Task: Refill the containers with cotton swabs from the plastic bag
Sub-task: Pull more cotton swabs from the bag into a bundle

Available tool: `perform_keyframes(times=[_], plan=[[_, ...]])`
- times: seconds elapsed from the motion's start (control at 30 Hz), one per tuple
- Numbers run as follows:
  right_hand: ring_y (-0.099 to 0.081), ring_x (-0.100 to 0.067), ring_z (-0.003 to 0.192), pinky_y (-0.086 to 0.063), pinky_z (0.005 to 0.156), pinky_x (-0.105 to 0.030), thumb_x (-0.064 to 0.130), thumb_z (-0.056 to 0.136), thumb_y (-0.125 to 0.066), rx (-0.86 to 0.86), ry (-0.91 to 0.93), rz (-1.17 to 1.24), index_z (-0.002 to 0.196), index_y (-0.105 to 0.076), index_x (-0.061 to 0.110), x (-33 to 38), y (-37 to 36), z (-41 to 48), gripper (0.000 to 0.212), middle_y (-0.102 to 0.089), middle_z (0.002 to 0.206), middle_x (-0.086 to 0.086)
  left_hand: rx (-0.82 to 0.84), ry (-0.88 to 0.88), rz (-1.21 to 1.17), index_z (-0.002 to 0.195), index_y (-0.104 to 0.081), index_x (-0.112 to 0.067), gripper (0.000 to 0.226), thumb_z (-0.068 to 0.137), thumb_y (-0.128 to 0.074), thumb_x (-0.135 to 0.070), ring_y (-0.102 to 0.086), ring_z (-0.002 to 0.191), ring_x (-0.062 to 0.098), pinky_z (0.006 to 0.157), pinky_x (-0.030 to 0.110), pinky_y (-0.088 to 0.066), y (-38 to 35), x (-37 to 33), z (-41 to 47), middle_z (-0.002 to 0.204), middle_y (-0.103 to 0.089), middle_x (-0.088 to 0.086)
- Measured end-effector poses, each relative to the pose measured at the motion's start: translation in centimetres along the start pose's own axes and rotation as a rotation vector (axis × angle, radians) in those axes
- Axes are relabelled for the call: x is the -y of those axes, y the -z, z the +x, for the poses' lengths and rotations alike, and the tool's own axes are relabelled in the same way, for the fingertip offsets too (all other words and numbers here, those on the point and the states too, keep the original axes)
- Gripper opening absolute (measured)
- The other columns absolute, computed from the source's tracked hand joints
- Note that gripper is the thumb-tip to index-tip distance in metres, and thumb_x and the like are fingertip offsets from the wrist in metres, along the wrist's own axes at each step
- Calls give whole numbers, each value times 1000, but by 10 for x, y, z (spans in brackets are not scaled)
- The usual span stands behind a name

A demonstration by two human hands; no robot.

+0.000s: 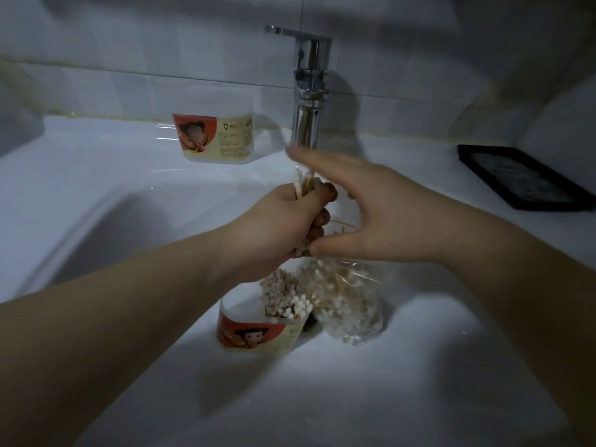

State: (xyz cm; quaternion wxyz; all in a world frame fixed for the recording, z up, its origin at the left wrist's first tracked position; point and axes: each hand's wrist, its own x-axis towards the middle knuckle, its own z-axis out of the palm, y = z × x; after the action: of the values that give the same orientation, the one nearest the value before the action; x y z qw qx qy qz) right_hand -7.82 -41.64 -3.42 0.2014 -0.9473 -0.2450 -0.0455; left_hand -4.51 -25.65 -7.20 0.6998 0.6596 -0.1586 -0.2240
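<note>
Head view: cotton swabs [303, 186] within left grip [283, 222]

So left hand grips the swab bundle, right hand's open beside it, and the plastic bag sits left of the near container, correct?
Not quite. In the head view the plastic bag lies right of the near container, not left. The rest holds: the left hand grips the swab bundle and the right hand is open beside it.
</note>
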Motion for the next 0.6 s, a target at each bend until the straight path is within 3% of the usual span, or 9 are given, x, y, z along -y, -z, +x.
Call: perform_keyframes(times=[0.07,0.1,0.2,0.27,0.43,0.53,0.6], plan=[[-41,-5,141,-33,112,-15,40,75,-87,-15,57,-76,156,-38,25,-2,-3,2,96,-44,157,4,-5,3,-13,96,-56,-15,22,109,-45,-29,-38,51,9,46,22,-35,0,-1,0,59,-44,-7],[-40,-6,141,-32,113,-16,42,73,-87,-12,46,-91,156,-37,24,-2,-5,3,99,-43,157,4,-4,9,-33,95,-57,-17,22,109,-45,-30,-39,51,8,48,23,-35,0,-2,0,59,-44,-7],[-30,-2,145,-27,114,-14,53,70,-88,8,-14,-101,162,-14,33,0,-8,3,120,-26,164,13,7,24,-102,94,-57,-17,24,108,-47,-34,-41,52,7,57,28,-38,1,-5,1,63,-44,-7],[-31,-4,144,-30,113,-18,54,69,-88,-13,19,-109,162,-7,38,5,-10,3,124,-26,162,15,7,30,-91,100,-59,-15,22,109,-45,-29,-44,56,8,57,28,-41,1,-7,0,67,-47,-5],[-49,-11,129,-43,107,-30,46,74,-84,-123,82,-212,147,-48,28,8,-15,9,84,-54,142,8,-34,72,-54,102,-58,-17,19,108,-40,-17,-54,82,20,66,30,-39,-1,-5,0,86,-54,9],[-51,-12,127,-42,104,-26,46,76,-84,-117,75,-217,148,-48,27,7,-13,9,83,-58,138,8,-63,80,-65,100,-59,-19,19,108,-42,-18,-53,72,14,65,29,-39,-1,-5,1,78,-53,5],[-47,-10,131,-38,107,-22,48,74,-85,-82,80,-192,152,-44,26,7,-14,7,91,-54,144,7,-55,81,-85,101,-58,-15,21,108,-39,-14,-53,86,23,78,37,-38,-1,-6,1,88,-53,12]])
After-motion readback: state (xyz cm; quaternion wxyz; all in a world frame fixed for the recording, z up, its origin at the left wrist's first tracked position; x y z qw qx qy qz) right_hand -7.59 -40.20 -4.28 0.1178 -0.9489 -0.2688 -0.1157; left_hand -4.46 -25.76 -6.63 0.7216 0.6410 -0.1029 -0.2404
